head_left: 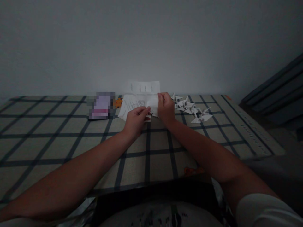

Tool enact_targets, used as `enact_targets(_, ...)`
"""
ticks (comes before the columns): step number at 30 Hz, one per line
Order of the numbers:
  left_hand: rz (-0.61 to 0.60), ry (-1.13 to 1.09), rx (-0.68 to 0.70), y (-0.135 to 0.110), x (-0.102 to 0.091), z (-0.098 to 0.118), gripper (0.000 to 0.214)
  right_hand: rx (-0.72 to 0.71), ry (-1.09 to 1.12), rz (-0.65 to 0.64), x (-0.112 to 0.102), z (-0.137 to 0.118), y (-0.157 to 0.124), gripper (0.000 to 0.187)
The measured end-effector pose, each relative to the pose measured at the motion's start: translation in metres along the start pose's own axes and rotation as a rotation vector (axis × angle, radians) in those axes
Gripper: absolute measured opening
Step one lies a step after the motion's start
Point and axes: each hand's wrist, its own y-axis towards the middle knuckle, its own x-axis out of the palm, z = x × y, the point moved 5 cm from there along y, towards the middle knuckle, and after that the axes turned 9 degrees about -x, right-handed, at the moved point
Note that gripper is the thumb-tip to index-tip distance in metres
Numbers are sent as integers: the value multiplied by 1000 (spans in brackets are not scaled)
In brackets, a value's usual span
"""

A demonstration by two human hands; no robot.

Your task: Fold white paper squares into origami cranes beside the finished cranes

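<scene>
A creased sheet of white paper (152, 101) with faint print is held up above the table between both hands. At its right edge, the thumb and curled fingers of my right hand (167, 108) are closed on it. My left hand (136, 119) pinches the sheet's lower part between thumb and fingertips. Behind and left of it lies more printed paper (127, 105); where one sheet ends and another begins is hard to tell in the dim light. Just right of my right hand sit several folded white paper cranes (186, 104), partly hidden by that hand.
A checked cloth (99, 151) covers the table, which stands against a grey wall (142, 41). To the left lies a blurred-out phone-like object (101, 106) with a lilac screen. Dark folds of fabric (279, 82) are at the far right.
</scene>
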Motion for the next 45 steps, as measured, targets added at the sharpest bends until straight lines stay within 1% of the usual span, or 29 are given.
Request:
enact_targets(2, 43, -25, 4, 1, -2, 1, 29, -8, -1, 5, 0, 0, 0, 30)
enact_targets(3, 53, -55, -15, 1, -3, 1, 29, -12, -2, 10, 0, -1, 0, 30)
enact_targets(5, 45, -143, -77, 3, -3, -1, 32, -25, -3, 19, 1, -1, 0, 30)
enact_targets(7, 28, -219, -110, 3, -2, -3, 35, -48, -3, 26, 1, -2, -1, 30)
enact_targets(9, 41, -238, -96, 4, -2, -2, 36, -72, -5, 34, 2, -2, -1, 30)
enact_targets(13, 130, -232, -40, 3, -6, 1, 29, -79, -12, 45, 1, 1, -1, 31)
enact_targets(15, 151, -262, -39, 4, -8, 2, 28, -76, -15, 49, 1, 2, 0, 32)
enact_targets(22, 111, -352, -64, 8, -9, 3, 29, -76, -8, 54, 1, 2, -1, 32)
enact_targets(27, 182, -369, -7, 10, -15, 5, 28, -61, -4, 38, 2, 3, -2, 32)
enact_targets(33, 183, -403, -24, 15, -19, 6, 26, -71, 2, 31, 1, 2, -2, 32)
enact_targets(39, 252, -420, 23, 17, -25, 10, 27, -70, -3, 30, 1, 4, -2, 31)
enact_targets(45, 208, -428, 53, 20, -27, 15, 26, -85, -6, 34, 1, 3, -1, 32)
